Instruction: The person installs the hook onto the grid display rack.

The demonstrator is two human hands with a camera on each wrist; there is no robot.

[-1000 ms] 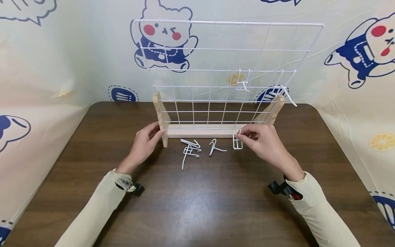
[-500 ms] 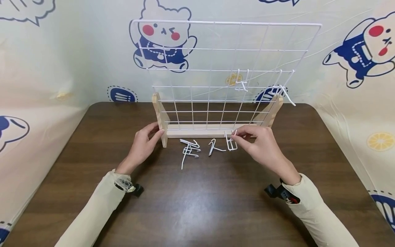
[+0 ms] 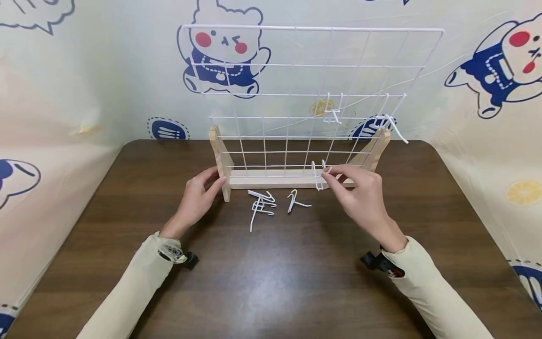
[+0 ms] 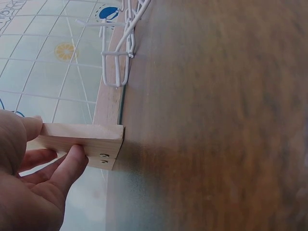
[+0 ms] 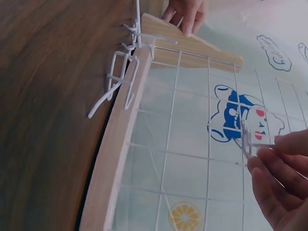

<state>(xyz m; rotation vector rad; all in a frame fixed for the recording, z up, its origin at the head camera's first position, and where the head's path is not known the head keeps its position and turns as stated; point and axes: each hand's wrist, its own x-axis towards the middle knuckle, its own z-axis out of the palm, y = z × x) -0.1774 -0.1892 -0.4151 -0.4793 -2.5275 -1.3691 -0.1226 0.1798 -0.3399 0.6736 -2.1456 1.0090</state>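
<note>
A white wire grid stands in a wooden base with two side supports. My right hand pinches a white wire hook in front of the grid's lower rows; the right wrist view shows the hook between thumb and fingertips. Around the left wooden support, my left hand holds with thumb and fingers, as the left wrist view also shows at the support's end. Two hooks hang on the grid's right side, one left of the other.
On the brown table, a tangled group of white hooks lies before the base, with a single hook to its right. Behind the grid hangs a printed cloth with cartoon figures.
My right hand moved the hook left, then up toward the grid, and its two bent ends now point upward before the lower wires. The left hand has stayed on the support.
</note>
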